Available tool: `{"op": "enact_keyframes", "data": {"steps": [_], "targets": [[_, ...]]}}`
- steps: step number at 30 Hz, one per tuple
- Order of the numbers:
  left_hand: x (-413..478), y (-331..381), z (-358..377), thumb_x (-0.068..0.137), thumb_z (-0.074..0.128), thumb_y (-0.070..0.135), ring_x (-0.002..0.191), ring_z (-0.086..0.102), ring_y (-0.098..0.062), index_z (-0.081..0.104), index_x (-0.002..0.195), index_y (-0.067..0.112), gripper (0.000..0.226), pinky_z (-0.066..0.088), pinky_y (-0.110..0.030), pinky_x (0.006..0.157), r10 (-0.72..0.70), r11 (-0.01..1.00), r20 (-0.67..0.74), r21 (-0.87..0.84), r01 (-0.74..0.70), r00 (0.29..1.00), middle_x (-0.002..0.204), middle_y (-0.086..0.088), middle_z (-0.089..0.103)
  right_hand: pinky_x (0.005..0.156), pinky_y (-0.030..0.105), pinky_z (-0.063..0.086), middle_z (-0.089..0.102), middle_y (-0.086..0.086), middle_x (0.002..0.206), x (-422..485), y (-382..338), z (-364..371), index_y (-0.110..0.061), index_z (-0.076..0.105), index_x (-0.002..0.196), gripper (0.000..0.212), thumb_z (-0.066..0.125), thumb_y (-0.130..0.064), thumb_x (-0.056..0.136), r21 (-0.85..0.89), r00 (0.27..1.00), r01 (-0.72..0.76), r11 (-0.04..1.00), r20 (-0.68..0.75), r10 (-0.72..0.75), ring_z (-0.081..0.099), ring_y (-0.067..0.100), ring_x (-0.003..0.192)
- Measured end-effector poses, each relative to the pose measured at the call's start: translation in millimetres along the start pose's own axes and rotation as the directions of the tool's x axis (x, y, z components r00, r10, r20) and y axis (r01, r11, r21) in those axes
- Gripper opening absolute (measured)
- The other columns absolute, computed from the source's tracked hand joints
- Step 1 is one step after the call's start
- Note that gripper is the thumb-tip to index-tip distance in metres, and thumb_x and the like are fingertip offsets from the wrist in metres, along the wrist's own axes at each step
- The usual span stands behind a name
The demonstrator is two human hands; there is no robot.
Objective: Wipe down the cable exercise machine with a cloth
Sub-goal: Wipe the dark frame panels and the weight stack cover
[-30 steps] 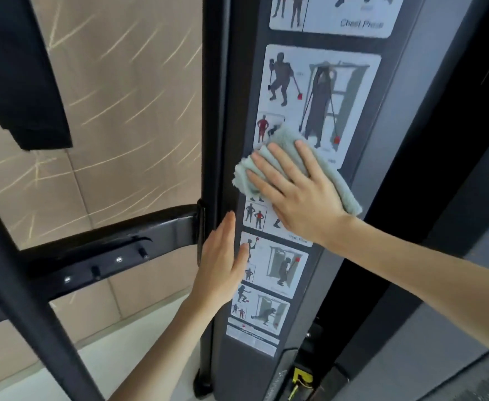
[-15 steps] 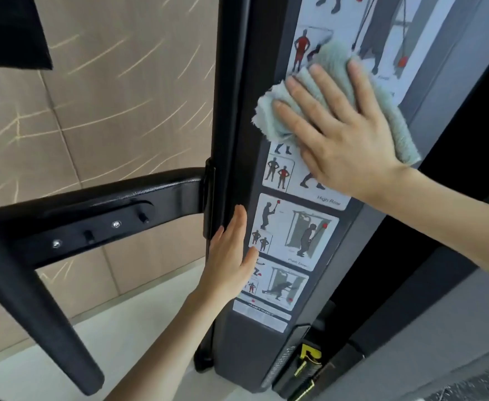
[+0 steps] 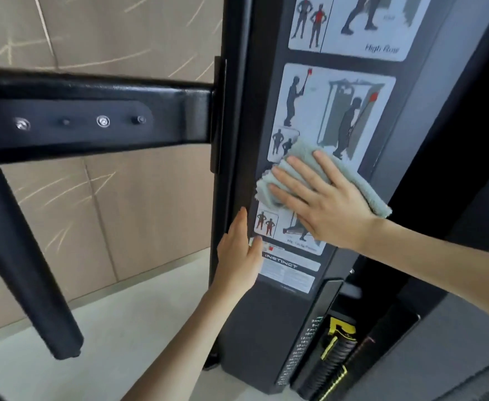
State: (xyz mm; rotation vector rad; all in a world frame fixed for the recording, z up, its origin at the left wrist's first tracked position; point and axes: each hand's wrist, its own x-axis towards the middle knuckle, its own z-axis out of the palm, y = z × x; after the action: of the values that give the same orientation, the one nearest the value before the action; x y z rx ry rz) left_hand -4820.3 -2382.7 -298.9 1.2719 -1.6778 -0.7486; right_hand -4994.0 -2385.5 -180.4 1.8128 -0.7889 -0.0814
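Note:
The cable machine's dark upright column (image 3: 269, 322) fills the middle of the view, with white exercise-diagram stickers (image 3: 332, 111) running down its front. My right hand (image 3: 321, 201) presses a folded pale green cloth (image 3: 373, 195) flat against the lower stickers, fingers straight and spread. My left hand (image 3: 239, 253) rests flat on the column's left edge just below, fingers straight, holding nothing.
A black crossbar (image 3: 92, 117) with bolts joins the column from the left, and a black slanted tube (image 3: 20, 247) runs down in front of it. A yellow-tipped weight pin (image 3: 338, 334) sits at the column's base. Tan wall panels (image 3: 121, 204) and pale floor lie behind.
My right hand has slid the cloth down the column from the upper stickers to the lowest ones. The view has dropped and moved closer; my left hand has moved lower along the edge.

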Motion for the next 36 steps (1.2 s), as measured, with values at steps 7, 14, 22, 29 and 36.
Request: {"op": "enact_keyframes", "data": {"steps": [7, 14, 22, 29, 36], "targets": [[-14.1, -56.6, 35.5, 0.101, 0.044, 0.021, 0.147, 0.011, -0.009, 0.005, 0.155, 0.021, 0.066, 0.009, -0.03, 0.12, 0.114, 0.992, -0.064, -0.054, -0.118, 0.991, 0.161, 0.01, 0.009, 0.114, 0.059, 0.005, 0.036, 0.015, 0.151, 24.7, 26.5, -1.4, -0.011, 0.044, 0.141, 0.05, 0.024, -0.03, 0.099, 0.005, 0.98, -0.133, 0.991, -0.149, 0.132, 0.028, 0.04, 0.14], [-42.6, -125.3, 65.4, 0.1, 0.047, 0.019, 0.143, 0.009, 0.0, 0.007, 0.154, 0.019, 0.068, 0.014, -0.04, 0.12, 0.208, 0.977, -0.079, 0.066, -0.203, 0.975, 0.152, 0.02, 0.007, 0.115, 0.059, 0.001, 0.026, 0.016, 0.155, 2.6, -53.7, 29.7, -0.01, 0.032, 0.148, 0.053, 0.03, -0.032, 0.099, 0.024, 0.969, -0.202, 0.979, -0.142, 0.203, 0.018, 0.04, 0.144], [-63.8, -193.4, 110.3, 0.098, 0.05, 0.021, 0.144, 0.02, -0.012, 0.01, 0.154, 0.011, 0.07, 0.02, -0.044, 0.118, 0.264, 0.945, -0.134, 0.232, -0.229, 0.955, 0.16, 0.004, 0.011, 0.117, 0.054, 0.0, 0.032, 0.014, 0.153, -44.7, -173.6, 80.0, -0.011, 0.041, 0.144, 0.057, 0.047, -0.023, 0.089, -0.005, 0.999, -0.015, 1.0, -0.037, 0.015, 0.025, 0.037, 0.142], [-80.7, -234.5, 141.1, 0.098, 0.05, 0.02, 0.144, 0.017, -0.013, 0.01, 0.154, 0.01, 0.07, 0.018, -0.037, 0.117, 0.249, 0.935, -0.162, 0.298, -0.193, 0.955, 0.161, -0.002, 0.01, 0.114, 0.058, 0.009, 0.039, 0.017, 0.149, -29.9, -137.7, 66.8, -0.01, 0.044, 0.141, 0.046, 0.038, -0.023, 0.097, 0.001, 0.953, -0.213, 0.977, -0.223, 0.207, 0.033, 0.041, 0.138], [-106.1, -288.9, 156.6, 0.095, 0.042, -0.003, 0.135, 0.015, 0.006, 0.012, 0.153, 0.014, 0.068, 0.018, -0.037, 0.12, 0.184, 0.969, -0.12, 0.187, -0.16, 0.976, 0.153, 0.015, 0.007, 0.118, 0.055, -0.001, 0.032, 0.016, 0.153, -79.1, -251.0, 114.2, -0.005, 0.044, 0.141, 0.057, 0.048, -0.023, 0.087, 0.045, 0.992, -0.077, 0.996, -0.095, 0.081, 0.025, 0.039, 0.141]]}}
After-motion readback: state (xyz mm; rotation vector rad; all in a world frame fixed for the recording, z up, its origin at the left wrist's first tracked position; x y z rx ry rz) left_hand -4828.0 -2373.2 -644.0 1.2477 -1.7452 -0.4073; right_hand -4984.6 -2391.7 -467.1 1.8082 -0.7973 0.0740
